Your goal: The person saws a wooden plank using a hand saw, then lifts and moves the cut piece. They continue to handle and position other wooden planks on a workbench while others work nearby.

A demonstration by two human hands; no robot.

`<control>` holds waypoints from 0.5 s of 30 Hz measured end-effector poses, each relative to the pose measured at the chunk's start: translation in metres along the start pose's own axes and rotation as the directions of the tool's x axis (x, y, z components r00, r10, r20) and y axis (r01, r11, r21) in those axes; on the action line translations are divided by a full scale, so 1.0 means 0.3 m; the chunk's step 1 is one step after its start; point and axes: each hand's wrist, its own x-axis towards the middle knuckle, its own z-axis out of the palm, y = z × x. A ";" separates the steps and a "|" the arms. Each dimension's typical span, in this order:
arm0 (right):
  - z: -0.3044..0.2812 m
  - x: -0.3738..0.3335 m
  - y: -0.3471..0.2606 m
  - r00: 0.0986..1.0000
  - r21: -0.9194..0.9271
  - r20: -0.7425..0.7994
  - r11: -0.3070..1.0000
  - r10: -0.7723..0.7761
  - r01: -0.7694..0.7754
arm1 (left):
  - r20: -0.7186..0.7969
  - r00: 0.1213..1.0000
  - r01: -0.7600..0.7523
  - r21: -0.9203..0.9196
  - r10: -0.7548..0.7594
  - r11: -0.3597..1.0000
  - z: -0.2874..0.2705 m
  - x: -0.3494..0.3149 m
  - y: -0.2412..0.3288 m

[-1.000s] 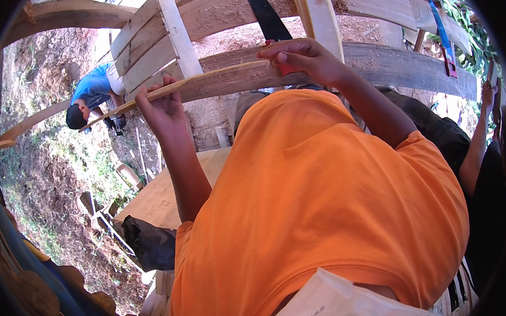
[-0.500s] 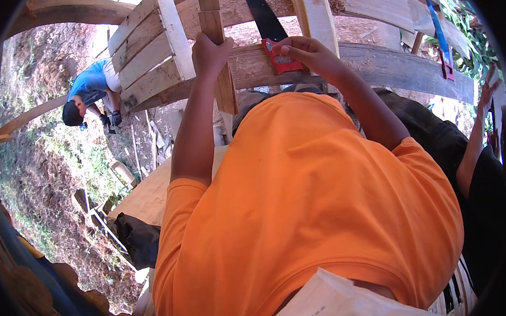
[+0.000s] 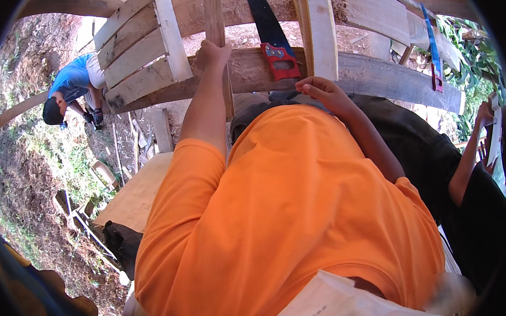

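Note:
My left hand (image 3: 212,56) is wrapped round a narrow wooden slat (image 3: 214,14) that stands across the planks. A handsaw (image 3: 270,21) with a dark blade and a red handle lies on the planks between my hands. Just below and right of its handle, apart from it, is my right hand (image 3: 327,94). Its fingers are bent and drawn together near the thumb; whether anything small is between them is hidden. A pale, thick board (image 3: 319,31) lies just beyond this hand.
Long planks (image 3: 374,74) with sawdust run across in front. A slatted wooden panel (image 3: 138,46) is at left, a second saw (image 3: 434,51) with a blue blade at right. A person in blue (image 3: 72,84) bends over at far left; another person's arm (image 3: 467,152) is at right.
My right hand has drawn back from the red saw handle, toward my body. My left hand still grips the slat. The whole view has shifted slightly.

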 end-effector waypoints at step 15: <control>0.069 0.465 0.069 0.993 -0.690 0.005 0.719 -0.121 0.091 | -0.231 0.958 -0.170 0.019 0.170 0.985 0.135 -0.050 -0.052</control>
